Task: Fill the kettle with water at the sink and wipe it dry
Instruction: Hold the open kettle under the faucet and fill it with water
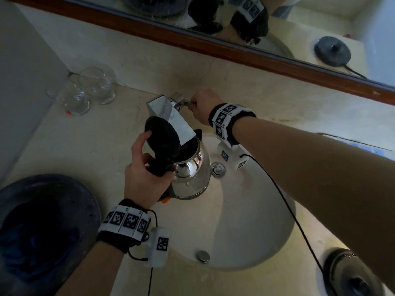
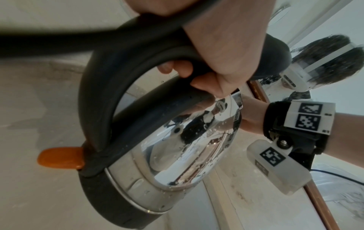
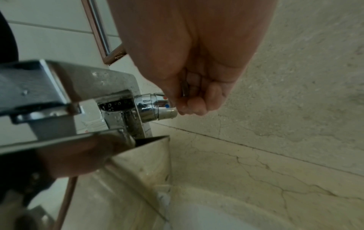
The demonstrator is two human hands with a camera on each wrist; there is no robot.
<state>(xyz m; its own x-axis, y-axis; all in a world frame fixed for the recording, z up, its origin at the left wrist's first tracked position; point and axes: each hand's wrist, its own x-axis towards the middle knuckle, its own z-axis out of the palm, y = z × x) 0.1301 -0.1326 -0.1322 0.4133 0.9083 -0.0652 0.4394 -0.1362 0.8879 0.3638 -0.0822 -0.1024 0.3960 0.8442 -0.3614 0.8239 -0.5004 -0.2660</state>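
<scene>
Left hand [image 1: 142,175] clamped round black handle of steel kettle [image 1: 192,174], lid [image 1: 162,138] flipped open, kettle held over sink [image 1: 245,221] with its mouth under square chrome tap spout [image 1: 171,118]. Right hand [image 1: 203,106] fingers curled round tap lever [image 1: 186,102] on the tap's right. Two glasses [image 1: 85,92] far left on bench [image 1: 96,133], kettle base [image 1: 350,274] near right
</scene>
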